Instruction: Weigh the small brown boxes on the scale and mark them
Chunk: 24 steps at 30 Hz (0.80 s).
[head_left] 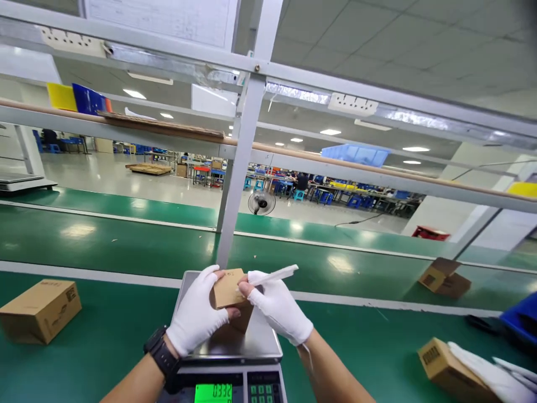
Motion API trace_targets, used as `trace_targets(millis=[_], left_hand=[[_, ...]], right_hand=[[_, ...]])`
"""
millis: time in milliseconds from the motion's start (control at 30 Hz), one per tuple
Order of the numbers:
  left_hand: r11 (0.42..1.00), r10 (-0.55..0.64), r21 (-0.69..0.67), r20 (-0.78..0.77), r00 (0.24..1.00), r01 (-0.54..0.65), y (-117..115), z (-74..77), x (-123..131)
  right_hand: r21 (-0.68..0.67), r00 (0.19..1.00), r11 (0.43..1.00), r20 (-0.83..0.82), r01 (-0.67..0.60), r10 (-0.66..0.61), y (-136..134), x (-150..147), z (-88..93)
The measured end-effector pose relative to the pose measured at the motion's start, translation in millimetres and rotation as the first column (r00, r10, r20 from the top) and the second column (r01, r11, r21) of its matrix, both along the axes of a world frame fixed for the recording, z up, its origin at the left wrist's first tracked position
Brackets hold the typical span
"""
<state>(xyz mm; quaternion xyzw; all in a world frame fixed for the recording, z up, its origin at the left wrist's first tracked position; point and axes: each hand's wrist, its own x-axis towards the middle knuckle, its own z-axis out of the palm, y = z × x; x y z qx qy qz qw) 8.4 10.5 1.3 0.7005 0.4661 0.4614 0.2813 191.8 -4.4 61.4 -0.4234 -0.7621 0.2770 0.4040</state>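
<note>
A broad green conveyor belt [126, 246] fills the middle of the frame, with a grey frame post [241, 168] rising from it at centre. At bottom centre sits a steel weighing scale [260, 341], its green display [213, 393] lit. A larger carton [39, 310] lies at lower left. The small cardboard box [229, 291] is held just over the scale's pan; I cannot tell whether it touches. The gloved left hand [197, 316] grips its left side, fingers wrapped. The gloved right hand [279, 308] pinches its right edge and clasps a white pen [277, 275] pointing up-right. At lower right, a co-worker's glove [490, 375] rests on another carton [444, 366].
</note>
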Motion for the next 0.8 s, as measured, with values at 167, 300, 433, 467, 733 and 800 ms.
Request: trace_targets(millis=[167,300,433,467,733,800], left_hand=[[0.999,-0.03,-0.029,0.017,0.999,0.031,5,-1.2,-6],[0.999,-0.039,-0.023,0.034,0.999,0.039,4,0.3,-4],[0.999,-0.035,-0.022,0.031,0.999,0.036,4,-1.6,-4],[0.999,-0.034,-0.025,0.03,0.999,0.034,4,-2.1,-5],[0.999,-0.03,-0.024,0.029,0.999,0.03,3,-1.7,-4],[0.999,-0.032,-0.025,0.033,0.999,0.033,3,-1.2,-4]], right_hand=[[0.059,0.983,0.985,0.078,0.163,-0.167,17,-20,-5.3],[0.03,0.968,0.977,0.135,0.21,-0.212,21,-27,-5.8],[0.043,0.962,0.974,0.154,0.223,-0.227,23,-27,-6.7],[0.044,0.96,0.971,0.151,0.233,-0.237,23,-27,-7.1],[0.039,0.962,0.97,0.13,0.238,-0.241,23,-27,-10.7],[0.033,0.962,0.968,0.11,0.249,-0.251,23,-27,-11.2]])
